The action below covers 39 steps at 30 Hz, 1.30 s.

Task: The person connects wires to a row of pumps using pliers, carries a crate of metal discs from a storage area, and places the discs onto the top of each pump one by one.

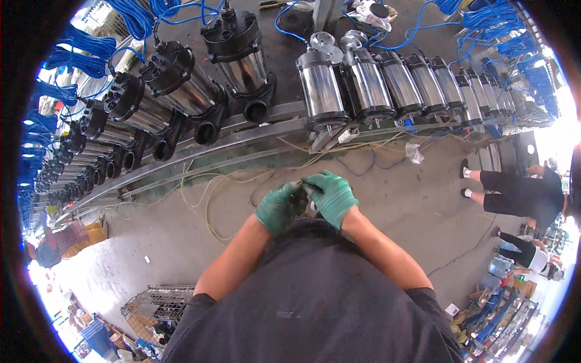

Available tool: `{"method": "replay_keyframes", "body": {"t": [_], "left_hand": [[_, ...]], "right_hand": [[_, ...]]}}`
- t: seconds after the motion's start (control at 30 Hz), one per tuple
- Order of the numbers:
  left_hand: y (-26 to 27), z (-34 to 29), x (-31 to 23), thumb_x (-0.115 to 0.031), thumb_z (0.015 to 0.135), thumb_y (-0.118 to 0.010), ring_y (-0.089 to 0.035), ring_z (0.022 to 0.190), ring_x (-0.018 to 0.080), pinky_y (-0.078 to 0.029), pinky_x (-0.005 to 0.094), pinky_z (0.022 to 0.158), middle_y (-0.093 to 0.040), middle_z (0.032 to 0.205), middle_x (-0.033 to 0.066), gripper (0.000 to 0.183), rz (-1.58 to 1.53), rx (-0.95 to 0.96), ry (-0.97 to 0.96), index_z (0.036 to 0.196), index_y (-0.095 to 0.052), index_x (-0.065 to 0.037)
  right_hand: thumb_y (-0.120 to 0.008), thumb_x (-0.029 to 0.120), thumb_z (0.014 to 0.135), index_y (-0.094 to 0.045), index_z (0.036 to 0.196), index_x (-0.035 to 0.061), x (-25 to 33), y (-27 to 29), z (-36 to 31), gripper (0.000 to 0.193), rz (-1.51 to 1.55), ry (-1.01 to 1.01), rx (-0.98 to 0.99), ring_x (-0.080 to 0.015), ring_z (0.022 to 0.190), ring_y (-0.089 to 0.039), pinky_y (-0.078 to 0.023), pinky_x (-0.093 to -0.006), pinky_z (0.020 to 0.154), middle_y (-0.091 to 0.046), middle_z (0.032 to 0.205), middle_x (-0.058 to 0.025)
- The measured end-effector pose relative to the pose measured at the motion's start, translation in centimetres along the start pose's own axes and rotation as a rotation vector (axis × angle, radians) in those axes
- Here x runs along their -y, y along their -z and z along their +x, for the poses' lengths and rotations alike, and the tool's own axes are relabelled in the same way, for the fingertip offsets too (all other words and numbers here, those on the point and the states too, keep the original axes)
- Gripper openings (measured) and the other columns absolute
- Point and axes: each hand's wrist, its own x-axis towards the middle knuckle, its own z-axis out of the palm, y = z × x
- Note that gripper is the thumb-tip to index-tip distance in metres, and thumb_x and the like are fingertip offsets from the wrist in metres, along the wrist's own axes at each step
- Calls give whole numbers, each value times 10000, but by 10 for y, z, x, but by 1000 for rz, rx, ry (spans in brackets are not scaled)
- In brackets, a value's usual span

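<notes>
Glare whitens the floor (112,266) at left, steel cylinders (322,89) glint, and distortion bows the rail (254,135).

Two green-gloved hands, one left hand (279,207) and one right hand (333,195); two bare forearms (385,248); at least six black-headed steel pumps (189,85) in the left row, the farther ones too small to count; five steel cylinders (322,88) in the right row's nearest group, more beyond; at least three other people (514,190); blue cable coils (133,17), several, overlapping too much to count.

Handheld dark pc. (310,189), mostly obsc.
</notes>
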Motion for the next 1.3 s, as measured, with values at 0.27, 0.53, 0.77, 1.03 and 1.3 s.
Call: {"method": "replay_keyframes", "body": {"t": [0.27,0.53,0.77,1.03,1.3], "left_hand": [[-24,-11,-16,-293,962,-680,-603,819,163,-492,289,711,-661,903,37,241,87,-61,-141,1045,-691,-67],[6,-48,-48,-297,999,-606,-628,846,217,-518,355,751,-685,950,60,250,21,-319,-191,1083,-688,-76],[48,-78,-52,-320,983,-629,-593,750,228,-472,339,643,-650,856,78,265,-145,-424,-174,1017,-667,-60],[57,-92,-61,-307,979,-638,-595,760,231,-482,339,645,-650,855,80,267,-119,-454,-206,1038,-672,-49],[66,-98,-66,-307,974,-638,-607,778,239,-496,356,666,-660,867,79,253,-133,-434,-210,1024,-682,-63]], "right_hand": [[-696,136,904,-688,1066,9,5,-7,5,205,413,-241,-90,-255,824,-693,-560,-362,751,-716,968,-157],[-670,70,893,-687,1124,0,-115,-6,84,243,341,-357,-461,-149,837,-680,-544,-312,780,-743,978,-71],[-659,117,848,-737,1029,52,-140,-31,116,208,158,-285,-661,-346,895,-694,-530,-399,817,-728,979,-178],[-741,109,859,-741,1064,24,-144,-46,124,222,122,-272,-724,-263,877,-696,-532,-349,835,-737,1000,-152],[-715,103,846,-703,1004,17,-116,-51,129,180,176,-283,-836,-309,857,-668,-522,-379,819,-719,957,-155]]}}
